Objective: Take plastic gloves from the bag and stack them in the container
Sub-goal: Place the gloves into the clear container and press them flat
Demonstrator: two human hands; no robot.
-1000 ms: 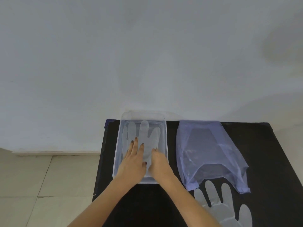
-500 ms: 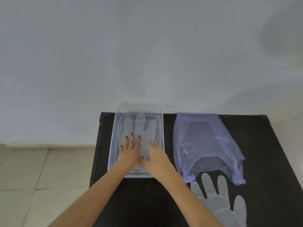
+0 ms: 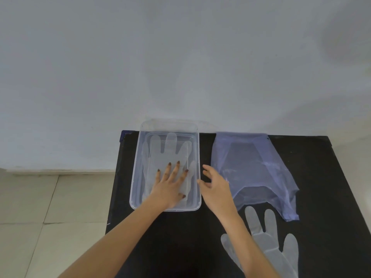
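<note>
A clear plastic container (image 3: 138, 157) stands on the black table (image 3: 180, 227) at the left. Clear plastic gloves (image 3: 166, 149) lie flat inside it, fingers pointing away. My left hand (image 3: 170, 187) presses flat on those gloves with fingers spread. My right hand (image 3: 214, 187) hovers just outside the container's right rim, fingers apart, holding nothing. A pale purple plastic bag (image 3: 251, 167) lies flat to the right. Another clear glove (image 3: 271, 243) lies on the table near the front right, partly hidden by my right forearm.
A white wall rises directly behind the table. The table's left edge drops to a tiled floor (image 3: 40, 217). Bare black tabletop shows in front of the container and to the right of the bag.
My right hand has lifted out of the container and moved right, past its rim toward the bag. My left hand stays pressed on the gloves.
</note>
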